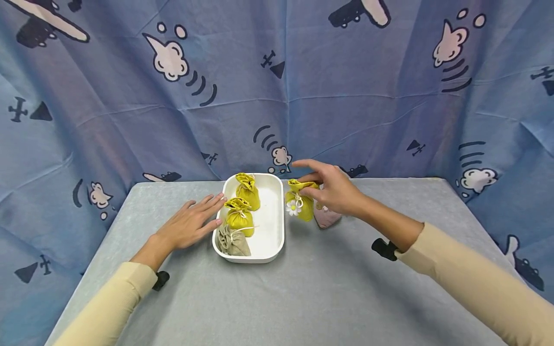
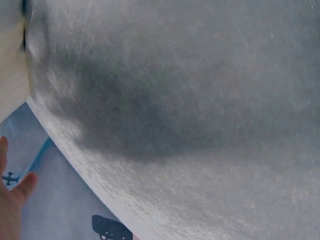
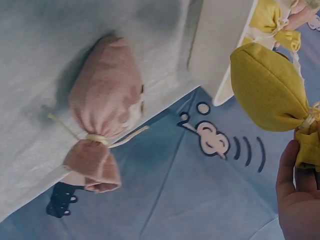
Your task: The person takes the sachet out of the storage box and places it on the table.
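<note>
Yellow pouch in right hand: the right hand [image 1: 333,192] pinches the gathered top of a yellow drawstring pouch [image 1: 299,204] with thumb and fingers curled round the neck, so that the pouch hangs just right of the white tray [image 1: 273,238]; a small white daisy [image 1: 293,207] sits on its front.
Grip risk: only the ruffled cloth above the cord is held, so by my judgement the fabric could slide out of the fingers and the pouch drop onto the bench [image 1: 303,288] or onto the tray rim.
Pink pouch: a pink drawstring pouch [image 3: 102,127] lies on its side on the bench just under and behind the right hand; its loose cord ends trail out, and a low pass of the hand could snag or knock it toward the bench's far edge, which is near.
Left hand: the left hand [image 1: 190,223] lies flat and relaxed on the bench, fingertips touching the tray's left wall, gripping nothing.
Tray risk: a push from those fingers could shift the tray sideways.
Tray contents: two yellow pouches [image 1: 242,204] and a grey pouch [image 1: 232,240] stand in a row along the left side; the right side is bare, though a careless drop there may topple the row.
Backdrop: blue cloth [image 1: 277,96] printed with planes and clouds.
</note>
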Tool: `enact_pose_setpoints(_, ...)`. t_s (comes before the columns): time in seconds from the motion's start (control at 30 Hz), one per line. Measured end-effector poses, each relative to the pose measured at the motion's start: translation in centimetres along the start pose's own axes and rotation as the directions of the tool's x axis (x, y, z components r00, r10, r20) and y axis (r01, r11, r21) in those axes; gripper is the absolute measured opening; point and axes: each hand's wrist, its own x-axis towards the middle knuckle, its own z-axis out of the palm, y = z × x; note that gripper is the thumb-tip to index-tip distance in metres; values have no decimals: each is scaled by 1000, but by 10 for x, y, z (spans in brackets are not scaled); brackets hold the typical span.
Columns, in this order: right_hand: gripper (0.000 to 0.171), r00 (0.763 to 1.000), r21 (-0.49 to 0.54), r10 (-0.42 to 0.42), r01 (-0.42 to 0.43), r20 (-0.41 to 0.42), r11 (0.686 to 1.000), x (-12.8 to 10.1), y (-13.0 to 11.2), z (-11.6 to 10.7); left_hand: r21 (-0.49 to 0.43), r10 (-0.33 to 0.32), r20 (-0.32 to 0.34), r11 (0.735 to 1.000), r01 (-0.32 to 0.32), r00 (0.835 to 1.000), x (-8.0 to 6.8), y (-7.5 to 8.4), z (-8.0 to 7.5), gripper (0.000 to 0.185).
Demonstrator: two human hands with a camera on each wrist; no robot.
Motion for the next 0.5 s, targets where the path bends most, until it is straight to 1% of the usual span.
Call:
enact_pose_setpoints(0.2,64,999,-4,11,-11,-40,1000,-1,11,-3,-5,-17,15,1000,17,1000,-1,-1,1,63)
enact_pose_setpoints(0.5,63,996,-36,75,-77,-58,996,-1,30,2,0,3,-11,1000,-3,1000,0,-1,1,63)
